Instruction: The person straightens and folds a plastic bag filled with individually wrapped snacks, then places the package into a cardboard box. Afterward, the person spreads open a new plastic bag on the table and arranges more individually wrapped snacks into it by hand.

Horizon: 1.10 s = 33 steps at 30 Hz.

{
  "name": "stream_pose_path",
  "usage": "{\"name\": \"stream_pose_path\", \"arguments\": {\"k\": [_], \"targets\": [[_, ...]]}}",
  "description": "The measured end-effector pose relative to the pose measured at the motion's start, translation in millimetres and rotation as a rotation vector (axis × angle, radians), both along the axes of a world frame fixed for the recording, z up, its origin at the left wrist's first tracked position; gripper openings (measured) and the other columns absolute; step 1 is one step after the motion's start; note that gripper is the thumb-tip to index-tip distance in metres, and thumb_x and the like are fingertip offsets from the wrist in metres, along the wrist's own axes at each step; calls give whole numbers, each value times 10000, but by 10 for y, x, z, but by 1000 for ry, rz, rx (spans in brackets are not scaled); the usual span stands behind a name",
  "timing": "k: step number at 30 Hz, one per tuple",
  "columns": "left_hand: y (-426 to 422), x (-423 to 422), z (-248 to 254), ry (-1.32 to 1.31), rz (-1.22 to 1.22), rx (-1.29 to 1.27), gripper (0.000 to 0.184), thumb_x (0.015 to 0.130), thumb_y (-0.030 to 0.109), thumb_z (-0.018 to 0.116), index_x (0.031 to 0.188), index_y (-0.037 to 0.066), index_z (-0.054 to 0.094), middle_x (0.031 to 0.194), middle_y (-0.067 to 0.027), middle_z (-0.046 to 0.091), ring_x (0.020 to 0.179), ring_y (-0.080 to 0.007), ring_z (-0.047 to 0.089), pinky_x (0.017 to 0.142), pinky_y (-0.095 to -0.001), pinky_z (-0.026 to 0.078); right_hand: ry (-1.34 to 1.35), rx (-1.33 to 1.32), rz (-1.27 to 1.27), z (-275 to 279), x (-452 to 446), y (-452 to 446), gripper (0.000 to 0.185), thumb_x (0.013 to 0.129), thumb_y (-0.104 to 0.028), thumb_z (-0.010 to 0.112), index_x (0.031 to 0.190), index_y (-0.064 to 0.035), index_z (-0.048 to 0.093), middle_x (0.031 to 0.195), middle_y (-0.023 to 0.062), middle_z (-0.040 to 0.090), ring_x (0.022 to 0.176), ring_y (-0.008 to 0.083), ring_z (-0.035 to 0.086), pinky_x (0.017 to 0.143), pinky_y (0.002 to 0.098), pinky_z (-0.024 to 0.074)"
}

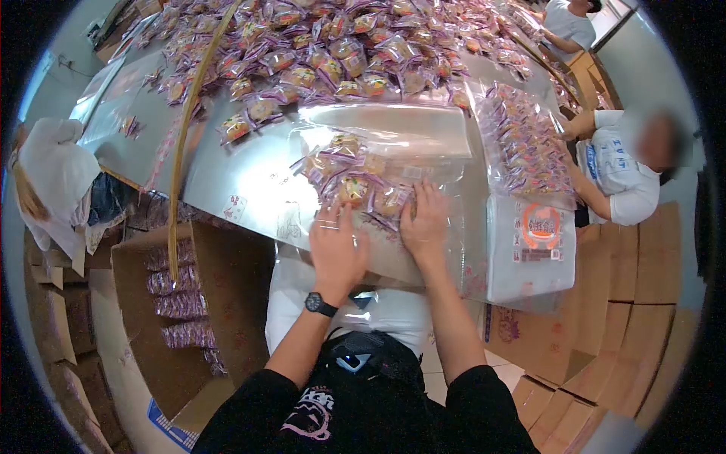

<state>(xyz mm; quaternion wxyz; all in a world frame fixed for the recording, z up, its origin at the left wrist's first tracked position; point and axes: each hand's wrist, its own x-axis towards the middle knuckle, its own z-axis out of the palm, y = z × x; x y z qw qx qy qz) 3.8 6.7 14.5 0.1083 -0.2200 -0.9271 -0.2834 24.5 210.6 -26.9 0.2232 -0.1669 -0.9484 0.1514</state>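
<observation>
Small wrapped pastry packets (354,189) with purple-edged clear wrappers lie in a cluster on a clear plastic bag (446,170) on the metal table. My left hand (339,246), with a black watch on its wrist, has its fingers stretched out at the near edge of this cluster. At the cluster's right side, my right hand (425,225) rests with fingers extended against the nearest packet (391,198). Neither hand is closed around a packet. Some blur softens the fingertips.
A heap of loose packets (333,53) covers the table's far side. On the right are a filled clear bag (529,144), a stack of printed bags (532,250) and a co-worker (624,166). An open carton (234,303) holding packets stands lower left. A yellow strip (185,129) crosses the table.
</observation>
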Motion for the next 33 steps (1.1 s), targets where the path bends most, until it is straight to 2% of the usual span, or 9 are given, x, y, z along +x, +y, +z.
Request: {"name": "stream_pose_path", "arguments": {"k": [4, 8, 11, 16, 19, 24, 27, 28, 33], "targets": [[-66, -373, -99, 220, 1, 186, 256, 886, 24, 661, 1137, -12, 690, 1093, -184, 694, 1098, -387, 634, 941, -477, 498, 32, 6, -12, -19, -60, -32, 542, 938, -234, 577, 1423, 10, 574, 1535, 246, 501, 1430, 442, 446, 1214, 553, 303], [-48, -537, 41, 20, 64, 405, 256, 891, 30, 685, 1147, 11, 679, 1014, -158, 673, 972, -354, 612, 869, -474, 492, -16, -36, 4, 21, -61, -24, 548, 928, -225, 580, 1423, 10, 574, 1537, 250, 498, 1432, 443, 443, 1212, 553, 309], [-44, -640, -7, 113, 87, 423, 247, 887, 25, 690, 1134, 22, 681, 971, -143, 658, 944, -334, 589, 867, -467, 484, -8, -7, 22, 4, -40, 5, 580, 909, -256, 606, 1426, 6, 573, 1535, 243, 504, 1444, 433, 440, 1216, 547, 310], [-143, -720, -116, 118, 118, 416, 817, 799, 239, 845, 1419, -121, 454, 1410, -297, 520, 1291, -440, 528, 1148, -486, 400, 120, -328, 48, 56, 50, 71, 660, 901, -299, 647, 1467, 16, 524, 1555, 256, 479, 1466, 420, 422, 1237, 509, 296], [-191, -703, -115, 163, 139, 271, 882, 768, 223, 842, 1457, -108, 402, 1441, -328, 462, 1318, -499, 490, 1155, -525, 387, 288, -475, -4, 14, 26, 101, 664, 921, -271, 644, 1493, 27, 484, 1551, 281, 468, 1480, 419, 403, 1242, 496, 292], [-257, -688, -39, 291, -68, 185, 434, 829, 123, 767, 1227, -12, 660, 1146, -189, 672, 1073, -394, 619, 908, -486, 486, 134, -320, -89, 29, -111, 56, 711, 972, -253, 621, 1579, 18, 369, 1616, 286, 381, 1488, 432, 386, 1238, 484, 293], [-212, -785, -62, 4, -126, 188, 404, 843, 124, 748, 1215, -6, 664, 1194, -194, 656, 1112, -394, 606, 944, -495, 477, 168, -60, 35, 18, -191, 58, 704, 979, -231, 595, 1587, 21, 347, 1627, 290, 356, 1507, 449, 346, 1255, 513, 258], [-177, -831, -64, 253, -146, 252, 371, 844, 143, 742, 1179, -2, 678, 1185, -187, 641, 1103, -395, 591, 962, -503, 467, 207, -40, 26, 50, -221, 59, 687, 972, -210, 592, 1575, 26, 363, 1620, 297, 357, 1508, 463, 332, 1256, 531, 249], [-103, -806, -55, 217, -53, 154, 331, 866, 173, 737, 1136, -11, 689, 1143, -194, 630, 1094, -392, 588, 989, -507, 465, 293, -187, -107, 143, -224, 151, 706, 949, -197, 602, 1585, -3, 365, 1631, 290, 339, 1526, 459, 298, 1268, 549, 221]]}}
